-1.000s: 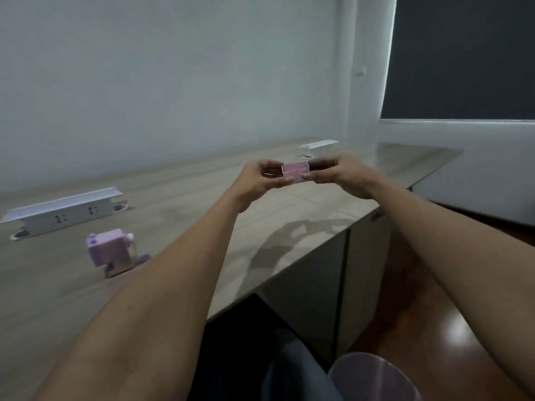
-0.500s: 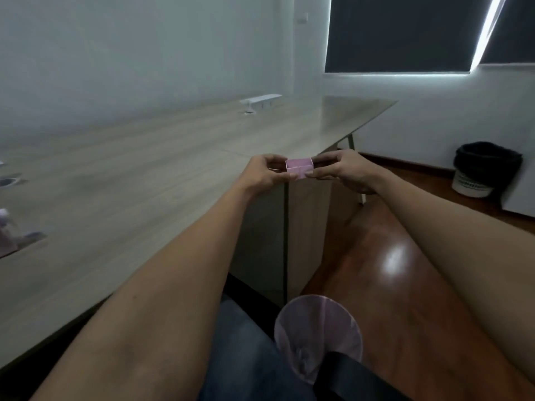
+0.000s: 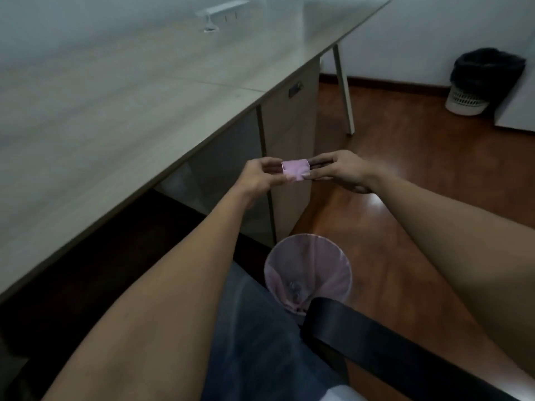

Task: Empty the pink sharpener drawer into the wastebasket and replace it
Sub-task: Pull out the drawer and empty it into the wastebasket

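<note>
The small pink sharpener drawer (image 3: 296,169) is held level in the air past the desk's edge, its open top facing up. My left hand (image 3: 259,176) pinches its left end and my right hand (image 3: 344,170) pinches its right end. Below and nearer to me on the floor stands a round wastebasket (image 3: 333,257) with a pale pink liner and some scraps at the bottom. The drawer is farther from me than the basket's mouth. The pink sharpener body is out of view.
The long wooden desk (image 3: 115,117) fills the left, with a white power strip (image 3: 221,11) at its far end and a cabinet (image 3: 289,134) under its edge. A black chair armrest (image 3: 376,345) crosses the bottom right. A second, black-lined bin (image 3: 477,81) stands far right on the wooden floor.
The view has swung right and down, away from the desk and the sharpener, bringing the pink-lined wastebasket into fuller view. Both hands kept their grip on the drawer and lowered it off the desk edge.
</note>
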A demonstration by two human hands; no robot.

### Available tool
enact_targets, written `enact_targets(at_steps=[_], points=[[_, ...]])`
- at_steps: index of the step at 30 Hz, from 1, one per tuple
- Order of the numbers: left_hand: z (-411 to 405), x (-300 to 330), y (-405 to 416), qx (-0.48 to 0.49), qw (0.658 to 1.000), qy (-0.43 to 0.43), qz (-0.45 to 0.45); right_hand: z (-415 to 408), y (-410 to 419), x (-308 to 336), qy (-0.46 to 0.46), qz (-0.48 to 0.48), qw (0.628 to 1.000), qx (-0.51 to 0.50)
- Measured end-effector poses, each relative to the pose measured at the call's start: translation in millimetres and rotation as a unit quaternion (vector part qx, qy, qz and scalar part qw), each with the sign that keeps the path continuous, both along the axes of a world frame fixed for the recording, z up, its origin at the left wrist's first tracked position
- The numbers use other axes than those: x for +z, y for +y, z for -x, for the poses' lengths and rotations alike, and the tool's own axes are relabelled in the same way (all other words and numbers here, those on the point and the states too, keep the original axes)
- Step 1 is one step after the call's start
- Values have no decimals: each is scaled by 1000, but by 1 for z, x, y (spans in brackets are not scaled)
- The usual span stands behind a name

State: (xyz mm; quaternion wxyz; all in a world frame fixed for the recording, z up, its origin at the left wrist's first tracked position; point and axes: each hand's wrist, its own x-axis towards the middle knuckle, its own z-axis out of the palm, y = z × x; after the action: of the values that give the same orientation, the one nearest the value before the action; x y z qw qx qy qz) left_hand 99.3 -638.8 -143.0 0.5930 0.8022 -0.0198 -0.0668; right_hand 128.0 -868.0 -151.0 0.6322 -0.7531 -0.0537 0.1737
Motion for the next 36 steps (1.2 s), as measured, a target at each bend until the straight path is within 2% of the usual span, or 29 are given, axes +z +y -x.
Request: enact_targets(at_steps=[3, 7, 12, 18, 23, 28, 36], points=[[8, -44, 0, 9, 998, 47, 28, 8, 2, -42, 41, 2, 999, -2], [15, -101, 5, 2, 991, 129, 16, 22, 7, -89, 128, -9, 992, -9], [19, -139, 5, -11, 974, 221, 42, 31, 7, -129, 212, -12, 977, 28], [22, -151, -6, 18, 966, 257, 12, 34, 14, -147, 266, -31, 963, 20], [19, -152, -14, 111, 953, 278, 43, 30, 20, -146, 317, -33, 948, -12], [11, -154, -15, 121, 940, 315, 47, 23, 26, -142, 353, -7, 935, -33], [7, -150, -15, 120, 941, 315, 40, 16, 29, -132, 378, 54, 923, -43]])
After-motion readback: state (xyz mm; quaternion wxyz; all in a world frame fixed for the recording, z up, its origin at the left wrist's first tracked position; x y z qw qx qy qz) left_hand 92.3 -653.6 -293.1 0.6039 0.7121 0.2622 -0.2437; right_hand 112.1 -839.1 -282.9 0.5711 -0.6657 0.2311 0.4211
